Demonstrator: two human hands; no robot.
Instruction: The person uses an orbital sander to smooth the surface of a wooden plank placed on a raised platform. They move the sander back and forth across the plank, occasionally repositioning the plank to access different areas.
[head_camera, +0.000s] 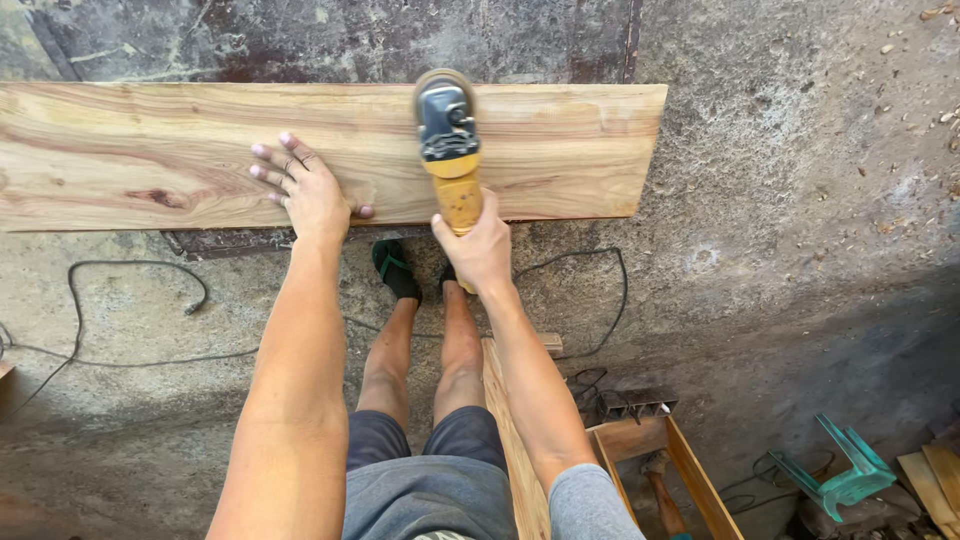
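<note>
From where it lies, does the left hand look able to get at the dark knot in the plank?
Probably yes. The left hand lies flat on the wooden plank, and the dark knot sits further along the same bare face with nothing between them. The sander, held by the right hand, is on the opposite side.

Counts, floor work area
1 wood plank (330, 150), 1 angle grinder (448, 140), 2 hands on them: left hand (312, 195), right hand (478, 248). 2 sandals (396, 270), 1 black cable (130, 300), 1 wooden crate (690, 470), 1 green plastic stool (845, 470).
</note>
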